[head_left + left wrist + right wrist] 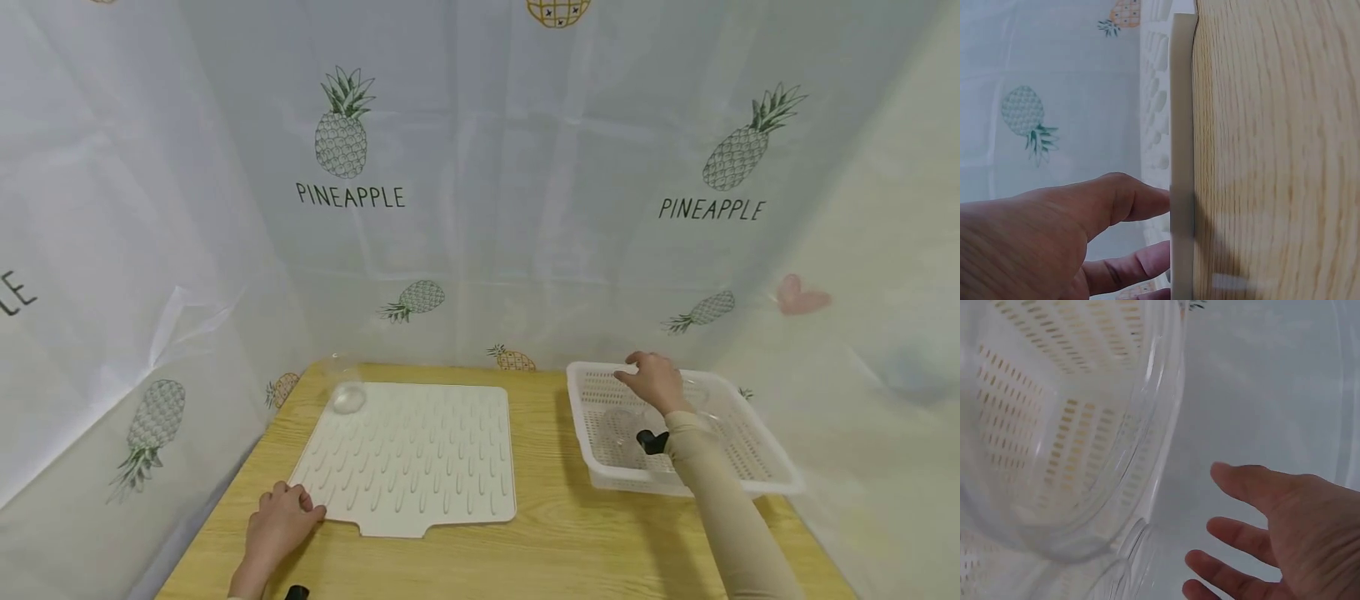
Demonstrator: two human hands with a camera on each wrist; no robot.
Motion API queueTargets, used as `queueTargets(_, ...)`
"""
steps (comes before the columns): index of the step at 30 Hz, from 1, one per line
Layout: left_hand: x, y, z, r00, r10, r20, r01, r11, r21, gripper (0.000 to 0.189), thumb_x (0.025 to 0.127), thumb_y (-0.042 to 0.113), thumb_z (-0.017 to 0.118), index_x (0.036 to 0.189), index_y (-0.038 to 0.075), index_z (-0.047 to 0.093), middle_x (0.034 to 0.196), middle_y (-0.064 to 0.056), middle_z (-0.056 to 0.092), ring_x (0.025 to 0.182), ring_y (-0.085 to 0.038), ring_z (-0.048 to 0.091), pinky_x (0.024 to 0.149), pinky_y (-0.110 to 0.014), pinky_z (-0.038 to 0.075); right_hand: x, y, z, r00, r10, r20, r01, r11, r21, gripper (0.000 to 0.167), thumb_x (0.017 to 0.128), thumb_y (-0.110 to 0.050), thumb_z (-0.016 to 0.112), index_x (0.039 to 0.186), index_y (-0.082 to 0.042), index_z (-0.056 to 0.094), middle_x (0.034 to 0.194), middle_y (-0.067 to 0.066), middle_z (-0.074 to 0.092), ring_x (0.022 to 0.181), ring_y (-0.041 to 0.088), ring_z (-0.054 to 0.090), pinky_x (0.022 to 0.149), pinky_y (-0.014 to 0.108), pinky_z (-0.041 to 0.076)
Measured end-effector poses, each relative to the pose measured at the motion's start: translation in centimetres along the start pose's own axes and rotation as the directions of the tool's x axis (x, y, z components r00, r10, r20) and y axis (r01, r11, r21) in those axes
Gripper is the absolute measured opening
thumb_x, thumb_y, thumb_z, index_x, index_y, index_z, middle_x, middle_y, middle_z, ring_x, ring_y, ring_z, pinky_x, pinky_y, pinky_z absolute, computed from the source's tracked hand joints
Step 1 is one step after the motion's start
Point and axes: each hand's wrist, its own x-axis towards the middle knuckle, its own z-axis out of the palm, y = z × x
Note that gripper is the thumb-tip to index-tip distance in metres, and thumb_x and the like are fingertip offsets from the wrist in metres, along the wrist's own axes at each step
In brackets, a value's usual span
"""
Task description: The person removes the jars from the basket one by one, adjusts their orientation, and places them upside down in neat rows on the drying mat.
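Note:
My left hand (281, 523) rests at the near left corner of a white ridged drainer tray (420, 450). In the left wrist view, its thumb and fingertips touch the tray's edge (1182, 125) without curling round it. A clear cup (348, 398) stands on the tray's far left corner. Over the white slotted basket (588, 462) on the right hovers my right hand (654, 385), its fingers spread and holding nothing. Several transparent cups (618, 425) lie inside the basket; the right wrist view shows one clear round rim (1154, 369) close up, beside the hand.
Both tray and basket sit on a wood-grain table (540, 533). A pineapple-print sheet (480, 208) hangs behind and at both sides, close to the table's far edge. Dark camera mounts (652, 442) show at the wrists.

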Motion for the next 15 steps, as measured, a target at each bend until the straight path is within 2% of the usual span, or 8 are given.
queueTargets(3,0.1,-0.2,-0.1,1.0,-0.005,0.002,0.005,1.0,0.004,0.028,0.085,0.034,0.068,0.077,0.012,0.054,0.09,-0.012,0.048,0.083,-0.031,0.048,0.058,-0.04,0.04,0.2,0.0,-0.1,0.996,0.011,0.087,-0.006,0.998,-0.062,0.052,0.088,-0.038,0.068,0.121,0.001,0.062,0.115,0.031,0.061,0.097,0.051,0.057,0.076,0.059,0.049)
queueTargets(6,0.3,-0.3,-0.1,1.0,-0.005,-0.002,0.005,1.0,0.01,0.029,0.085,0.035,0.068,0.077,0.012,0.053,0.09,-0.013,0.049,0.083,-0.031,0.048,0.058,-0.041,0.04,0.6,-0.3,0.1,0.987,-0.007,0.162,0.029,0.99,-0.136,0.054,0.086,-0.038,0.07,0.124,0.0,0.061,0.121,0.032,0.057,0.108,0.058,0.048,0.087,0.068,0.04)
queueTargets(9,0.4,-0.4,0.0,1.0,-0.002,-0.007,0.002,1.0,0.014,0.029,0.085,0.035,0.069,0.077,0.012,0.053,0.09,-0.013,0.049,0.083,-0.031,0.047,0.058,-0.041,0.04,1.0,-0.8,0.3,0.97,-0.062,0.235,0.115,0.969,-0.22,0.052,0.083,-0.034,0.074,0.122,-0.001,0.062,0.119,0.03,0.059,0.109,0.056,0.049,0.089,0.069,0.038)
queueTargets(12,0.5,-0.5,0.1,1.0,0.002,-0.013,-0.002,1.0,0.013,0.029,0.084,0.035,0.069,0.077,0.012,0.053,0.091,-0.013,0.049,0.083,-0.032,0.048,0.058,-0.042,0.04,1.5,-1.4,0.5,0.95,-0.113,0.292,0.209,0.922,-0.325,0.048,0.079,-0.031,0.079,0.116,-0.003,0.066,0.11,0.024,0.065,0.1,0.049,0.056,0.084,0.064,0.045)
queueTargets(15,0.6,-0.5,0.3,1.0,0.005,-0.014,-0.005,1.0,0.013,0.029,0.084,0.035,0.069,0.077,0.011,0.054,0.091,-0.013,0.049,0.084,-0.032,0.048,0.06,-0.044,0.042,1.8,-1.7,0.8,0.938,-0.118,0.327,0.25,0.881,-0.401,0.046,0.076,-0.029,0.081,0.113,-0.004,0.068,0.103,0.02,0.068,0.094,0.045,0.06,0.081,0.06,0.05)
